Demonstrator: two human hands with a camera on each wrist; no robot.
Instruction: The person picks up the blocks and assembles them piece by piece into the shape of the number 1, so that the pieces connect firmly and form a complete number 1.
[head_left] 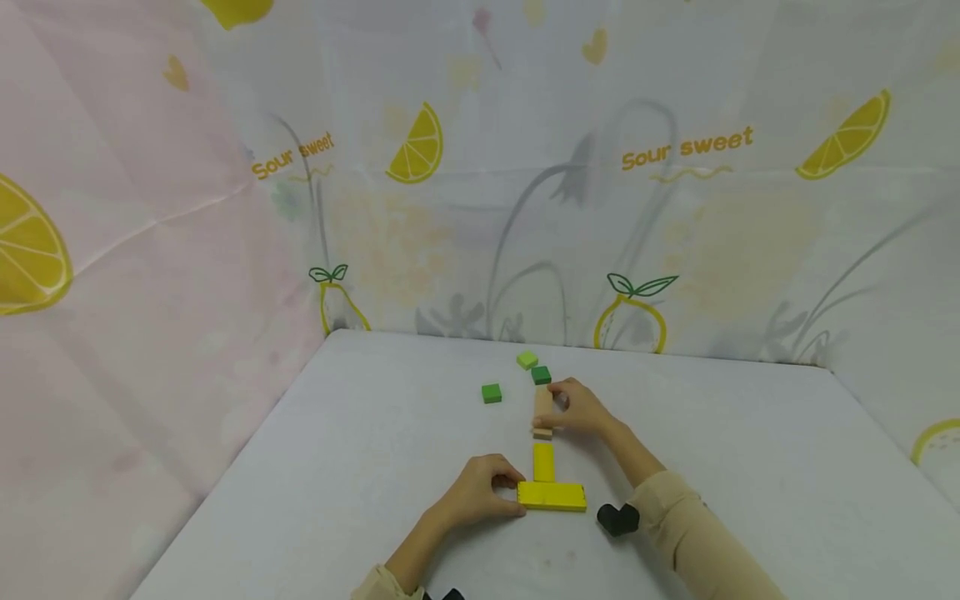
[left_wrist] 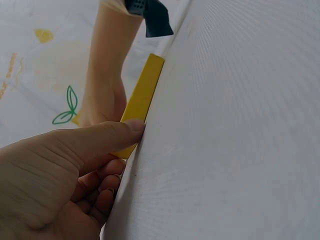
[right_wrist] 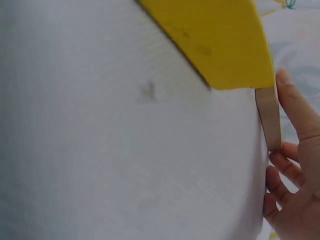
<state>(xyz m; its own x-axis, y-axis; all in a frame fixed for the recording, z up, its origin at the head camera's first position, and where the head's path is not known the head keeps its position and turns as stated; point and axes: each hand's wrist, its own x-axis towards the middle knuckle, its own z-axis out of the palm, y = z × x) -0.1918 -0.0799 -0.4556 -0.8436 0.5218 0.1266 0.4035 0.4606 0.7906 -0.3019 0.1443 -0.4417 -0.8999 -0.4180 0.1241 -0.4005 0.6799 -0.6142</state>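
In the head view my left hand pinches the left end of a long yellow block lying crosswise on the table. The left wrist view shows my thumb along this yellow block, fingers curled beneath. A shorter yellow block points away from the middle of the long one, forming a T. Farther off, my right hand holds a plain wooden block between thumb and fingers, in line with the short yellow block. In the right wrist view the wooden block sits between thumb and fingertips.
A dark green block lies just beyond the wooden one. Behind it is a light green block, and a mid-green block lies to the left. The white table meets a lemon-printed cloth backdrop at the back.
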